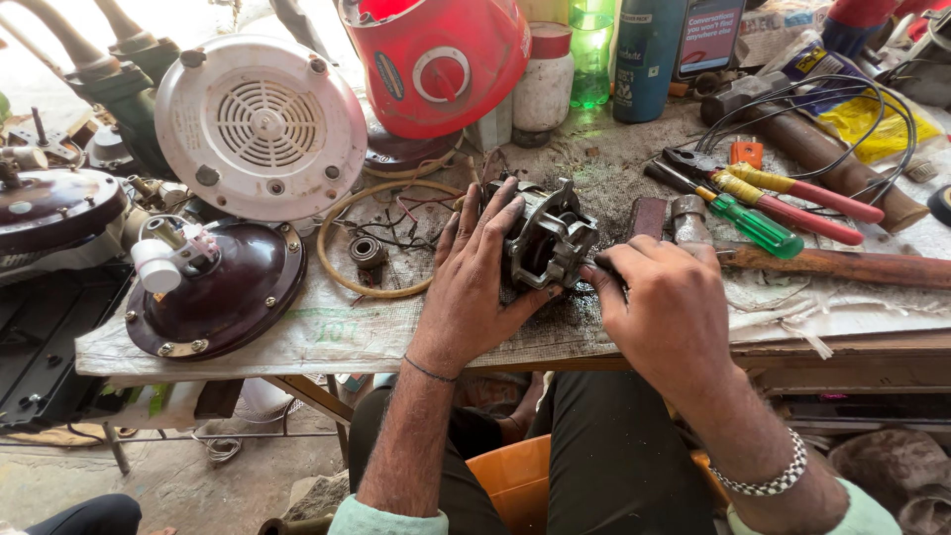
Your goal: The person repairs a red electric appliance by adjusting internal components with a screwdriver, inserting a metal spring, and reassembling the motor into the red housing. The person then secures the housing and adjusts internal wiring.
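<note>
Left hand (474, 287) clamped on motor housing (548, 243), palm against its near-left side, fingers spread over the top; housing rests on bench (327, 332) at centre. Right hand (666, 302) closed on a thin dark tool (600, 266), tip at the housing's right edge; tool type unclear. Step judged: working a fastener or part loose. Next move needs a steady left brace and controlled force at the tip. Beyond: hammer (822, 263), green screwdriver (755, 224), red pliers (792, 198), red mixer base (436, 61).
</note>
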